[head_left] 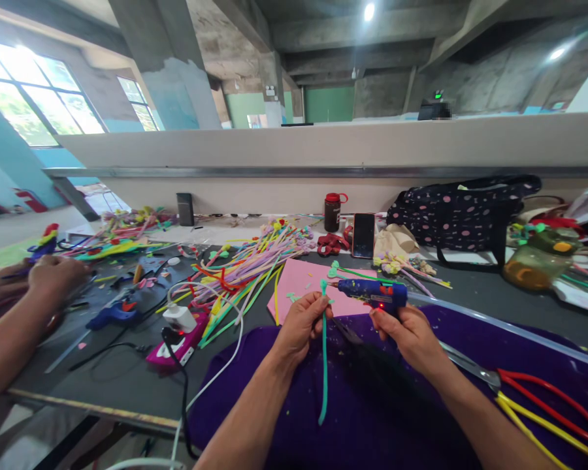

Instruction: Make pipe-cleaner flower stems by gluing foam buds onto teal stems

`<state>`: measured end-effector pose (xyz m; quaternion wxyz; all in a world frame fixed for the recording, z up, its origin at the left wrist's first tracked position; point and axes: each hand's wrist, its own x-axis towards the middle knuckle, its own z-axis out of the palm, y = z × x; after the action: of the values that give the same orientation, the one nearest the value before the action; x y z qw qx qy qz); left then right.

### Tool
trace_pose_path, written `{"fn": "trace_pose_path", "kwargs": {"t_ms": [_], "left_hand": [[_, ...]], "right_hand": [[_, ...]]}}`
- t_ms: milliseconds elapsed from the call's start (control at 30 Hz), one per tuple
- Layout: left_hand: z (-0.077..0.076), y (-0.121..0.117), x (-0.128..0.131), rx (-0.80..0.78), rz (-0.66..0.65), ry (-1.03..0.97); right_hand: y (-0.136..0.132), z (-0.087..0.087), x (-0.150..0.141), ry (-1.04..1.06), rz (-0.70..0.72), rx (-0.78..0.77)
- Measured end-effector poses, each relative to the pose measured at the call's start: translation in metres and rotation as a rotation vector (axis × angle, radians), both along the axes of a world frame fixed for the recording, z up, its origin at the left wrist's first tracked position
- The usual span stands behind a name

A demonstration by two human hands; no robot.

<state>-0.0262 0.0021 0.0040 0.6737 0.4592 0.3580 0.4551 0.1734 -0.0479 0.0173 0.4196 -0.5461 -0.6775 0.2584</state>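
Note:
My left hand (301,323) is closed in a pinch round the top of a teal stick (324,365) that hangs down over purple cloth (372,405). My right hand (404,333) grips a blue glue gun (372,293), its nozzle pointing left at the stick's tip. A clear glue rod (494,325) runs out of the gun's back to the right. A pink foam sheet (298,277) lies just beyond both hands.
Another person's hands (44,277) work at the left beside a second blue glue gun (115,313). A pile of coloured sticks (240,274), a power strip (176,346), red-handled scissors (534,385), a phone (363,235), a bottle (332,212) and a dotted bag (460,212) crowd the table.

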Motion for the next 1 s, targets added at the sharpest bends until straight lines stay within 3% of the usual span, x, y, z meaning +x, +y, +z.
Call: {"fn": "trace_pose_path", "kwargs": {"t_ms": [767, 1000], "left_hand": [[-0.0005, -0.0010, 0.0005, 0.024, 0.001, 0.000], [-0.0008, -0.0011, -0.0001, 0.017, -0.008, -0.003]], "right_hand": [[-0.0017, -0.0009, -0.0022, -0.018, 0.031, 0.027], [-0.0015, -0.0020, -0.0010, 0.010, -0.018, 0.025]]}}
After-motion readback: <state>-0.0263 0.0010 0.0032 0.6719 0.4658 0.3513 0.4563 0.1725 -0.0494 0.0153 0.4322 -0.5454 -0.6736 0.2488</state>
